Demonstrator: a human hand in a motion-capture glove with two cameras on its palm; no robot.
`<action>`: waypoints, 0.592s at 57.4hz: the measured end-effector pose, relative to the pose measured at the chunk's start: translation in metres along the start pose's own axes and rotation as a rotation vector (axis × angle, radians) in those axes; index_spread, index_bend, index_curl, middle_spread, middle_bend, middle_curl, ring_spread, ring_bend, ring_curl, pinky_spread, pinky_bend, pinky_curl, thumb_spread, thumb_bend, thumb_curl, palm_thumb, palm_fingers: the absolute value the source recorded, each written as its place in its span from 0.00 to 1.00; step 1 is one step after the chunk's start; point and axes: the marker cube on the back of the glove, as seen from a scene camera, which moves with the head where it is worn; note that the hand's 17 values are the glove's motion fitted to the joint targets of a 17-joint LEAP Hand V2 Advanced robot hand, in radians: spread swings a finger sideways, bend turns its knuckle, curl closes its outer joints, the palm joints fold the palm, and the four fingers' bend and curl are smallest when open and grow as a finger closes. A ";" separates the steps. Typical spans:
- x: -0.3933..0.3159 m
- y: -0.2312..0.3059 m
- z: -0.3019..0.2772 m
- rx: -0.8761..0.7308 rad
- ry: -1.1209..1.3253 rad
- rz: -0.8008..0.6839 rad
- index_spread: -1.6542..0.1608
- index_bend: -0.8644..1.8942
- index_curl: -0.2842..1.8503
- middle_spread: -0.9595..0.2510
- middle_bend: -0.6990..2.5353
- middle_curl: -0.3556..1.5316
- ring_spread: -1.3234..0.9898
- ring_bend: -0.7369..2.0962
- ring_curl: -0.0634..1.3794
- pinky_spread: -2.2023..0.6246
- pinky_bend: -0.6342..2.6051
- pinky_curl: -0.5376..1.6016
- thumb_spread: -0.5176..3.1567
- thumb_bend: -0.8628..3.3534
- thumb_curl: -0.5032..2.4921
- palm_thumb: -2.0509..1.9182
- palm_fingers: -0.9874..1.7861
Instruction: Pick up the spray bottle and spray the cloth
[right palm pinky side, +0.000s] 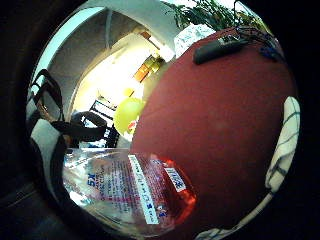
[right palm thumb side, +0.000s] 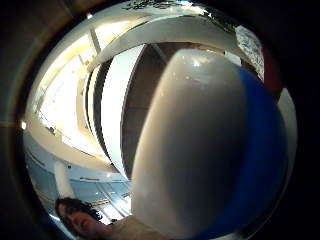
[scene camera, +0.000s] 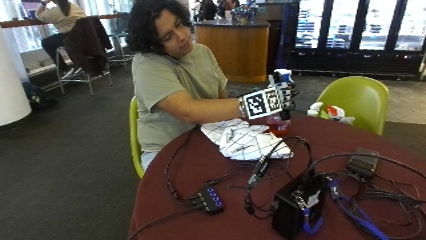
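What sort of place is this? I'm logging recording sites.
Probably a café or canteen: a round wooden service counter, glass-doored coolers behind, and a round table with green chairs.

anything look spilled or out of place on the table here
Nothing looks spilled or damaged. The right hand holds the spray bottle lifted above the table. The checked cloth lies crumpled rather than flat, and loose cables sprawl across the tabletop, but neither seems wrong.
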 end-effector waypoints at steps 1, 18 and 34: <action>0.001 0.001 0.000 -0.012 -0.002 0.001 0.77 0.44 0.40 0.63 0.40 0.47 0.50 0.48 0.38 0.67 0.32 0.44 0.20 0.20 0.43 0.76 0.85; -0.023 0.009 -0.069 -0.413 0.338 0.033 0.76 0.42 0.40 0.69 0.34 0.43 0.52 0.38 0.33 0.77 0.28 0.43 0.33 0.19 0.37 0.70 0.63; -0.081 0.006 -0.133 -0.501 0.879 0.006 0.71 0.35 0.31 0.77 0.28 0.39 0.55 0.34 0.28 0.85 0.28 0.41 0.36 0.19 0.33 0.68 0.52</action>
